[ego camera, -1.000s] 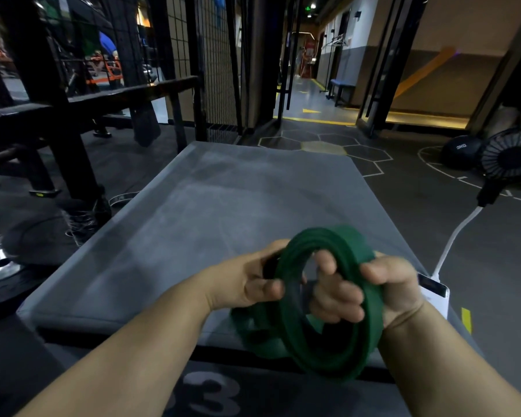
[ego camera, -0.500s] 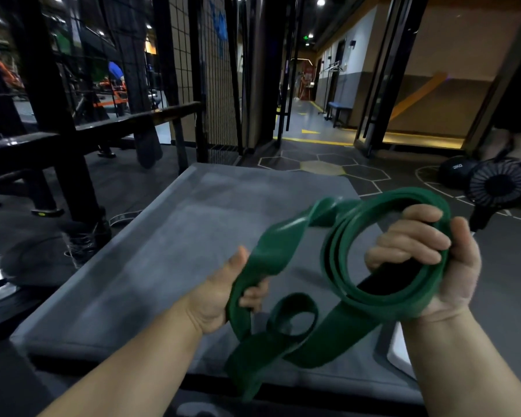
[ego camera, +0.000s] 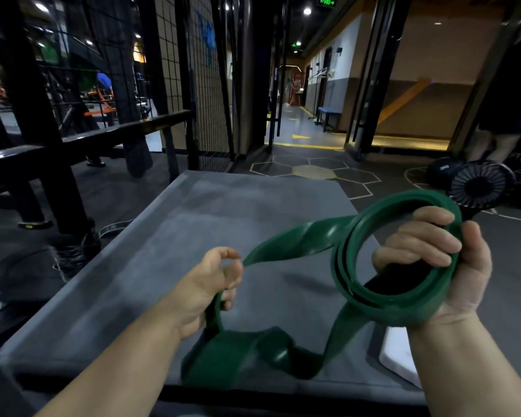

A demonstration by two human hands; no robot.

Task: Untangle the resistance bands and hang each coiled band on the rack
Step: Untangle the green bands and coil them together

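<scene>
A wide green resistance band (ego camera: 301, 239) stretches between my hands above a grey padded platform (ego camera: 211, 224). My right hand (ego camera: 442, 266) grips the coiled part of the band, fingers curled through the ring of several turns. My left hand (ego camera: 211, 281) pinches the loose strand, which twists up toward the coil. A slack loop of the same band hangs below my left hand and lies on the platform's near edge. No rack hook for bands is identifiable in view.
A black metal frame with rails (ego camera: 51, 152) stands to the left. A small black fan (ego camera: 478, 188) and a dark ball (ego camera: 442, 170) sit at the right on the floor. A white device (ego camera: 400, 356) lies by the platform's right edge. A corridor opens ahead.
The tight coil held in both hands has come partly undone. My right hand lifted the coil up and right, while my left hand drew a strand out to the left.
</scene>
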